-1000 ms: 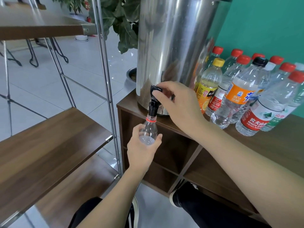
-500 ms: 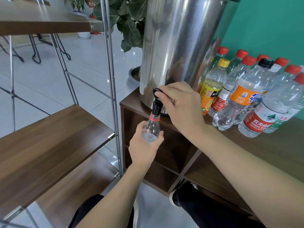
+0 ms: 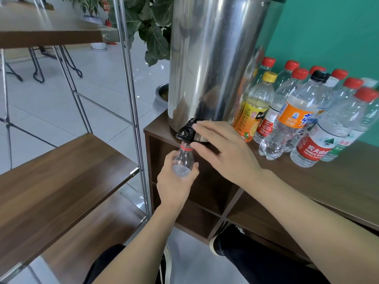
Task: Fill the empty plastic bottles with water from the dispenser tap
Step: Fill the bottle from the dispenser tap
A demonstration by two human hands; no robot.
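Observation:
A tall steel water dispenser (image 3: 213, 58) stands on the corner of a brown cabinet (image 3: 328, 181). Its black tap (image 3: 185, 131) juts out over the cabinet's edge. My left hand (image 3: 176, 183) grips a small clear plastic bottle (image 3: 183, 160) with a red neck ring, holding its mouth right under the tap. Water reaches the bottle's shoulder. My right hand (image 3: 223, 148) hovers beside the tap with its fingers straight, the fingertips just right of the lever.
Several capped bottles (image 3: 297, 115) with red, yellow and black caps stand in a cluster right of the dispenser against a green wall. A metal-framed wooden shelf unit (image 3: 61, 171) stands to the left. A potted plant (image 3: 151, 27) is behind the dispenser.
My right hand has let go of the tap lever and opened, pulling slightly back to the right. The left hand keeps the bottle under the tap.

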